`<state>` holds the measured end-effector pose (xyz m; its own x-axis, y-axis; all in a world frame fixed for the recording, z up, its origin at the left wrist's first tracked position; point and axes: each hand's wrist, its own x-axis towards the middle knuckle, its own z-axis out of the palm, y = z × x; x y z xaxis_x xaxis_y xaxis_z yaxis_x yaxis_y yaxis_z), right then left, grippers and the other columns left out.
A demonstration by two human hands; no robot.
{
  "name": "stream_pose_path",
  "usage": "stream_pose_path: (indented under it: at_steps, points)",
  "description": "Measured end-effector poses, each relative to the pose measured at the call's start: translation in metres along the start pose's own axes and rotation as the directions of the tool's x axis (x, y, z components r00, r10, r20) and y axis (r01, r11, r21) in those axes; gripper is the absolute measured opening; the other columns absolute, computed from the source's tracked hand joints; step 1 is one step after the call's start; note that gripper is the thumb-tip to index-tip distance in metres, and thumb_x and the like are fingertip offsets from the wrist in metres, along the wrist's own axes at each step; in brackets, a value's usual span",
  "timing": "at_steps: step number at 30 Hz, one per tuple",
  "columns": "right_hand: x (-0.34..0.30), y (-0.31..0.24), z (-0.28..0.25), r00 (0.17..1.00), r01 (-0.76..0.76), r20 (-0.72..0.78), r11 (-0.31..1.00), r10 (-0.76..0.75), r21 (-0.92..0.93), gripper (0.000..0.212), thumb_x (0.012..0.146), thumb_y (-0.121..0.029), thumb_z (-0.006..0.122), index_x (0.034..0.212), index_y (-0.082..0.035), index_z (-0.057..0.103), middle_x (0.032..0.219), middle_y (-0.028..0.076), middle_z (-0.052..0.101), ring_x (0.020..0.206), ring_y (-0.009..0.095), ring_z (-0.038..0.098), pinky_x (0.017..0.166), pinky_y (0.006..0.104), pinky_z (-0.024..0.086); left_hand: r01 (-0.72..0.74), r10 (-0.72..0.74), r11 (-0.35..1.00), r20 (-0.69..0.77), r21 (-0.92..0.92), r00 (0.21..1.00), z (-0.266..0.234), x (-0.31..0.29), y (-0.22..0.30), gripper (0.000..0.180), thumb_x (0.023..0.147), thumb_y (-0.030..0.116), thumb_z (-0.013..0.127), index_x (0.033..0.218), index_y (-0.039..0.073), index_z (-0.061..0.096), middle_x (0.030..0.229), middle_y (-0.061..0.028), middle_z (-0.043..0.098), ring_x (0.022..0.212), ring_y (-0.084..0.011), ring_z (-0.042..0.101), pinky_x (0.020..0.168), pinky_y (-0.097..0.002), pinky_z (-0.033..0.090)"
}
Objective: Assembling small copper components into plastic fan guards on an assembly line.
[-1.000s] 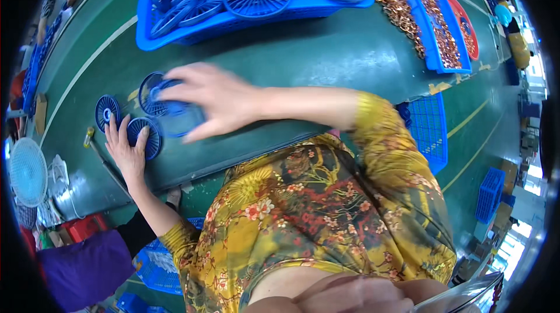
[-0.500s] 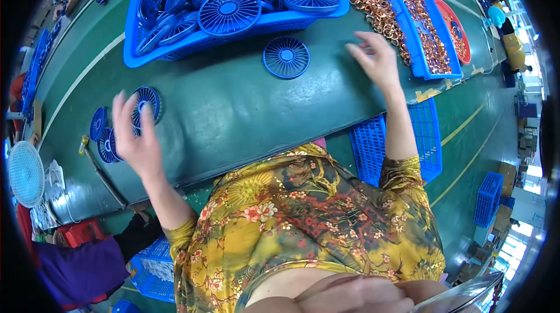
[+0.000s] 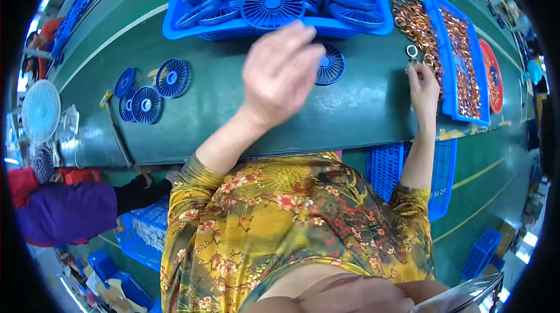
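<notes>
My left hand (image 3: 277,74) is over the middle of the table, blurred, with fingers stretched out and nothing visible in them. Partly behind its fingertips lies a blue round spoked disc (image 3: 332,65), flat on the table; I cannot tell whether they touch. My right hand (image 3: 424,87) is at the near-left edge of a heap of copper-coloured rings (image 3: 415,21), its fingers bent together. A pale shiny ring (image 3: 412,51) lies just beyond those fingertips. What they pinch, if anything, is too small to make out.
A blue basket (image 3: 233,28) piled with spoked discs stands at the far side. Right of the heap are a blue tray (image 3: 446,74) of rings and a red dish (image 3: 494,74). At left lie several discs (image 3: 146,105) and a hammer (image 3: 116,126). A person in purple (image 3: 67,214) is nearby.
My left hand has swung right from beside the left-hand discs toward the single disc. My right hand has moved to the ring heap and its fingers have drawn together. The view has shifted.
</notes>
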<state>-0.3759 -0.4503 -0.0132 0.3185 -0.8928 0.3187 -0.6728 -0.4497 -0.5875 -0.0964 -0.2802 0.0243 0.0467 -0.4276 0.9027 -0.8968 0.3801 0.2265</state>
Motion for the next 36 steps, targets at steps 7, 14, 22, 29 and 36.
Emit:
stream_pose_path:
  at_steps: [7,14,22,29,36]
  points:
    - [-0.004,-0.012,0.014,0.989,0.123,-0.024,0.902,-0.146,-0.415,0.017,0.092,-0.022,0.054,0.091,-0.006,0.059,0.086,0.016,0.062,0.079,0.037,0.062,0.067,0.0465,0.049,0.04,-0.181,0.902,0.293,0.43,0.939,-0.017,0.014,-0.052,0.057,0.073,0.02,0.075,0.127,0.026,0.058,0.132,-0.0117,0.053,0.129,-0.0369,0.042,0.107,-0.0568,0.026]
    - [-0.023,-0.027,0.006,0.988,0.134,0.111,0.943,-0.105,-0.305,0.013,0.085,-0.018,0.065,0.089,-0.006,0.063,0.085,0.012,0.061,0.082,0.031,0.062,0.069,0.041,0.05,0.085,-0.104,0.982,0.112,0.168,0.988,-0.038,-0.003,-0.02,0.029,0.081,0.005,0.067,0.11,0.004,0.067,0.114,-0.0127,0.066,0.109,-0.0311,0.061,0.098,-0.0439,0.041]
    - [-0.047,-0.054,0.005,0.965,0.26,-0.035,0.946,-0.259,0.192,0.01,0.08,-0.005,0.069,0.089,-0.003,0.066,0.086,0.011,0.064,0.078,0.027,0.062,0.067,0.0347,0.05,0.605,-0.675,0.734,0.233,0.308,0.7,-0.048,-0.072,-0.006,0.046,0.089,0.006,0.061,0.133,0.006,0.049,0.11,-0.012,0.059,0.089,-0.0174,0.06,0.076,-0.0286,0.05]
    - [-0.062,-0.086,0.024,0.855,0.518,-0.098,0.838,-0.509,0.17,0.017,0.072,-0.003,0.075,0.086,-0.005,0.065,0.084,0.008,0.064,0.075,0.025,0.061,0.064,0.0336,0.049,0.503,-0.63,0.763,0.295,0.406,0.718,-0.05,-0.072,-0.004,0.05,0.084,0.018,0.068,0.131,0.011,0.052,0.121,-0.0216,0.052,0.109,-0.0356,0.053,0.093,-0.0407,0.045]
    - [-0.069,-0.11,0.04,0.782,0.622,-0.146,0.741,-0.606,0.255,0.022,0.068,-0.003,0.078,0.084,-0.006,0.065,0.082,0.005,0.063,0.072,0.023,0.06,0.062,0.0329,0.048,0.446,-0.594,0.802,0.446,0.398,0.67,-0.059,-0.072,-0.006,0.052,0.083,0.035,0.068,0.124,0.004,0.055,0.124,-0.0238,0.055,0.112,-0.0382,0.055,0.092,-0.0432,0.046]
